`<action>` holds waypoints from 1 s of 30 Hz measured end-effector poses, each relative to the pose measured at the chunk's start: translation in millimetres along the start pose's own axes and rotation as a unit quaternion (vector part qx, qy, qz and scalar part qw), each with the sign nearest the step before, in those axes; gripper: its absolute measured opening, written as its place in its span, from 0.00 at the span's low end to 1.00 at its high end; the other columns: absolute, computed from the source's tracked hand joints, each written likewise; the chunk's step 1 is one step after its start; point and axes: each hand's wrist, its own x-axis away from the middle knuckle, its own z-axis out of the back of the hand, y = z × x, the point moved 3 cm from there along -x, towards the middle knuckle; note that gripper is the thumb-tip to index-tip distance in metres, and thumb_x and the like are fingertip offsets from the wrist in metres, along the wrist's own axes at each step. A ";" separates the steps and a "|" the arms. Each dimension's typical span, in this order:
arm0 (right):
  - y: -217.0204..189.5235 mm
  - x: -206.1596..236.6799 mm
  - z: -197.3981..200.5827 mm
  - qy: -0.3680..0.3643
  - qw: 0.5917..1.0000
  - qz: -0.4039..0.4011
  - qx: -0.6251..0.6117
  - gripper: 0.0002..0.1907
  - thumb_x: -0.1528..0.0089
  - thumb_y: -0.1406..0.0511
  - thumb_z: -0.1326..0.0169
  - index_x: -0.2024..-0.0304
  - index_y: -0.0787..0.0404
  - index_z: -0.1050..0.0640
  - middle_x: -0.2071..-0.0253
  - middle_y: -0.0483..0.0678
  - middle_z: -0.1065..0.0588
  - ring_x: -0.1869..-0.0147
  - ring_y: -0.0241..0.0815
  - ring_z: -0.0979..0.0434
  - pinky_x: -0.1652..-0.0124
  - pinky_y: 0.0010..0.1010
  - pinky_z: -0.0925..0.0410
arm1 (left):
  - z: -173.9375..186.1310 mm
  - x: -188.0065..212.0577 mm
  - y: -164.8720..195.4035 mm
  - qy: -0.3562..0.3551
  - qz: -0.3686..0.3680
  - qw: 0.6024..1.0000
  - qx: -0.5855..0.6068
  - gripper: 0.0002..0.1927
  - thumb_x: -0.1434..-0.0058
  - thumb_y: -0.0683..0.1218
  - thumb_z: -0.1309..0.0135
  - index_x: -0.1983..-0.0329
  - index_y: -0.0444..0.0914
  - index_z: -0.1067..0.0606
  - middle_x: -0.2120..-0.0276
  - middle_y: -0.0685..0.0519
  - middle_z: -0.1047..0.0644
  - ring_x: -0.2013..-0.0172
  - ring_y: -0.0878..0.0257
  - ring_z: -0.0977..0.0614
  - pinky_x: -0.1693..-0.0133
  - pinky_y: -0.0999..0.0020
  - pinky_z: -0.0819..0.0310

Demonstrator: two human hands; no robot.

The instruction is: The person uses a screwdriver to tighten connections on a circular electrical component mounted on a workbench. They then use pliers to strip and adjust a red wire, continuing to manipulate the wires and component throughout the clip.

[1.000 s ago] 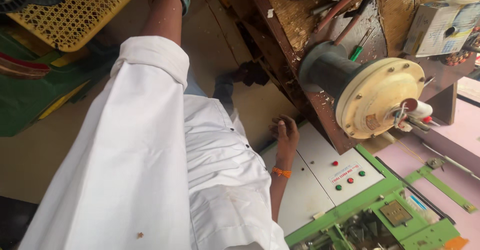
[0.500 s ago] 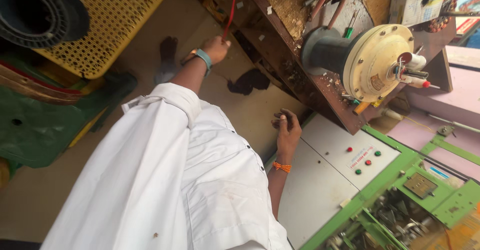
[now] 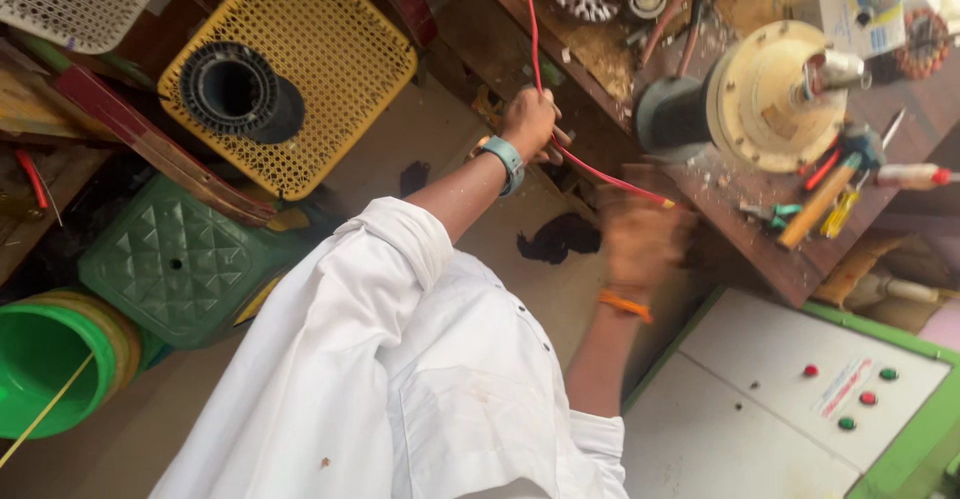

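Left hand: the left hand (image 3: 530, 119) was closed, its fingers (image 3: 552, 137) wrapped around the red wire (image 3: 600, 172) just beside the tabletop (image 3: 800, 259) edge.
Right hand: the right hand (image 3: 640, 234) was blurred; I could not tell whether its fingers were wide or narrow, though the wire's end lay at them.
Containers: a green bucket (image 3: 45, 359) stood far from the fingers, a thin yellow strand across it; a black ribbed ring (image 3: 235, 89) sat on the yellow mesh basket (image 3: 330, 49).
Change: half a second earlier the right hand had rested on the white panel's corner; it had since risen to the wire, and the left hand had come nearer the tabletop.
Labels: a white panel (image 3: 760, 409) beyond the right fingers carried red and green buttons (image 3: 866, 398) and a slanted sticker; a printed card (image 3: 865, 4) lay past the round motor (image 3: 760, 94).
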 end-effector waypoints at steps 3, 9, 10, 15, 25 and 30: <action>-87.0 47.8 66.1 0.163 0.954 0.181 -0.177 0.29 0.31 0.53 0.53 0.33 0.63 0.32 0.48 0.50 0.23 0.52 0.44 0.24 0.45 0.43 0.28 | 7.0 -9.8 -13.4 0.026 -0.057 0.991 0.119 0.11 0.33 0.48 0.60 0.58 0.37 0.31 0.76 0.39 0.17 0.82 0.47 0.15 0.85 0.52 0.25; -182.8 189.5 149.4 0.397 0.866 0.239 -0.188 0.07 0.39 0.71 0.57 0.71 0.63 0.29 0.84 0.46 0.36 0.85 0.37 0.41 0.81 0.29 0.42 | 68.8 -23.9 -17.1 0.207 -0.081 0.974 -0.041 0.14 0.30 0.47 0.61 0.66 0.36 0.28 0.77 0.48 0.19 0.80 0.58 0.13 0.83 0.59 0.22; -187.2 212.8 156.4 0.483 0.817 0.274 -0.154 0.06 0.38 0.71 0.57 0.69 0.63 0.29 0.84 0.45 0.36 0.85 0.37 0.42 0.81 0.29 0.43 | 82.2 -25.3 -16.8 0.216 -0.083 0.972 -0.032 0.15 0.29 0.49 0.62 0.65 0.36 0.29 0.76 0.48 0.19 0.79 0.58 0.13 0.82 0.59 0.20; -171.8 299.1 149.0 0.676 0.669 0.309 0.007 0.06 0.36 0.68 0.55 0.61 0.63 0.27 0.80 0.44 0.36 0.83 0.35 0.44 0.81 0.27 0.46 | 140.5 -41.9 -16.1 0.155 -0.137 0.949 0.238 0.10 0.30 0.48 0.59 0.59 0.37 0.32 0.64 0.48 0.25 0.78 0.50 0.15 0.83 0.48 0.17; -192.9 391.2 161.7 0.707 0.609 0.290 0.213 0.17 0.32 0.63 0.52 0.44 0.63 0.23 0.73 0.42 0.37 0.80 0.31 0.47 0.82 0.24 0.53 | 187.0 -31.6 23.1 0.460 -0.148 0.812 -0.328 0.12 0.22 0.58 0.53 0.46 0.50 0.25 0.56 0.51 0.16 0.56 0.48 0.14 0.59 0.45 0.19; -171.2 269.5 133.7 0.518 0.769 0.285 0.242 0.17 0.29 0.65 0.50 0.38 0.61 0.24 0.71 0.40 0.40 0.76 0.27 0.46 0.79 0.21 0.50 | 117.2 7.2 -16.7 0.416 -0.277 0.614 -0.611 0.41 0.44 0.53 0.40 0.27 0.50 0.41 0.35 0.40 0.36 0.38 0.35 0.32 0.50 0.37 0.28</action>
